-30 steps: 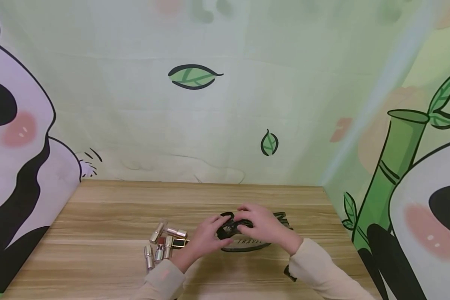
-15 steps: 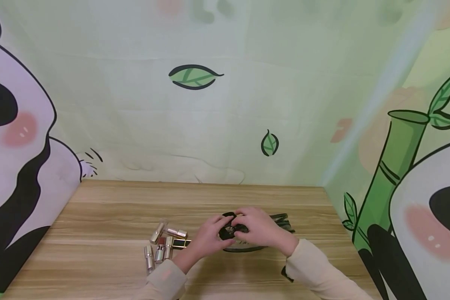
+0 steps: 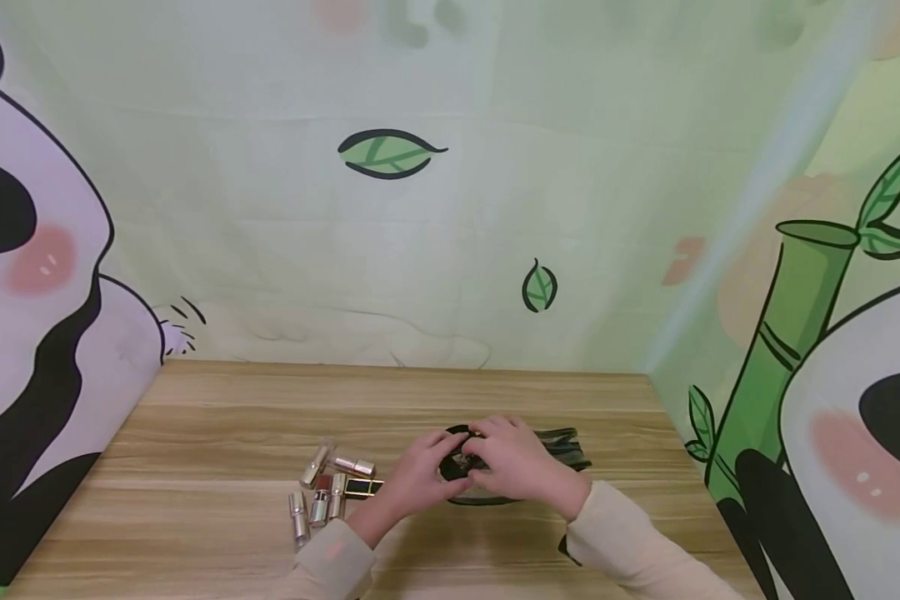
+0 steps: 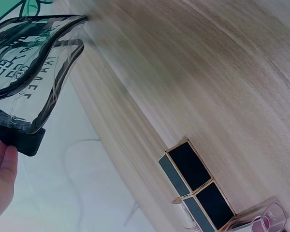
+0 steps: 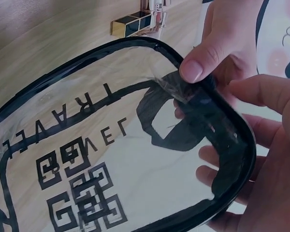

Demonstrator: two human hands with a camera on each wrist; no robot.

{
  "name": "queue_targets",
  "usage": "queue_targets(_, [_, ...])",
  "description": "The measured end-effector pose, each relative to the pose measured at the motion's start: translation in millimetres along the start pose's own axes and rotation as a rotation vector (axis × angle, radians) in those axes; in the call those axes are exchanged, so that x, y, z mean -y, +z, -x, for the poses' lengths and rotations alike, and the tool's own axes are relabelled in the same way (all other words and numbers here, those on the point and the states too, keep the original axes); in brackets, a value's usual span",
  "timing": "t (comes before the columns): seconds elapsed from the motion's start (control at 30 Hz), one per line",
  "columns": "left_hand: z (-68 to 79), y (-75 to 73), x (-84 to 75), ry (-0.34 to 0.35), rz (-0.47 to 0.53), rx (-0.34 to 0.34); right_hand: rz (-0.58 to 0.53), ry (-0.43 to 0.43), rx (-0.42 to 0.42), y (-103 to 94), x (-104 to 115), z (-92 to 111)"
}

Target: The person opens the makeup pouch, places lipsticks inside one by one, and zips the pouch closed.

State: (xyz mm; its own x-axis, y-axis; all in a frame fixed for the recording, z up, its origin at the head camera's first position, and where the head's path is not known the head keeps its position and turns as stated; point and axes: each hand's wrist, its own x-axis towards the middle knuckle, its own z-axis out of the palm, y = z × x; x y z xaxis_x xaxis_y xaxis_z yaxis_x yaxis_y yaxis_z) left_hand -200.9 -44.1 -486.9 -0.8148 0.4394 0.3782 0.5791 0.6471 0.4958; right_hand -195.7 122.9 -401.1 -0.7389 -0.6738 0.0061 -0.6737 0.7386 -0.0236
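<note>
A clear plastic toiletry bag [image 5: 96, 116] with black trim, black TRAVEL lettering and a square pattern fills much of the right wrist view. In the head view both hands cover most of it, leaving its striped right end [image 3: 566, 446] showing. My left hand [image 3: 423, 475] pinches the bag's left end, thumb on the near face, beside a black strap tab [image 4: 19, 140]. Close against it, my right hand [image 3: 521, 462] grips the same end's black edge. Several of its fingers [image 5: 210, 174] show through the clear plastic in the right wrist view.
Several lipsticks [image 3: 318, 504] lie in a cluster on the wooden table [image 3: 217, 433], left of the hands. Nearest the left wrist is a black and gold lipstick case [image 3: 363, 488]. Behind the table hangs a printed cloth backdrop [image 3: 270, 250] with pandas and bamboo.
My right hand has slid left along the bag, closer to the left hand, and now covers the lettering in the head view. The left hand has shifted slightly right; the lipsticks have not moved.
</note>
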Motion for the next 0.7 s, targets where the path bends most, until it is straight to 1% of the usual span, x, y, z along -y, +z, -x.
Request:
queue_targets(0.17, [-0.6, -0.6, -1.2, 0.000, 0.011, -0.004, 0.106, 0.017, -0.030, 2.6, 7, 0])
queue_targets(0.3, [-1.2, 0.3, -1.3, 0.002, -0.010, -0.012, 0.155, 0.029, -0.047, 0.6, 12, 1])
queue_targets(0.5, [-0.9, 0.1, -1.8, 0.002, -0.005, -0.010, 0.182, 0.035, -0.022, 0.0, 15, 1])
queue_targets(0.7, [-1.2, -0.3, -1.5, 0.012, 0.003, -0.017, 0.164, 0.042, -0.009, 3.0, 14, -1])
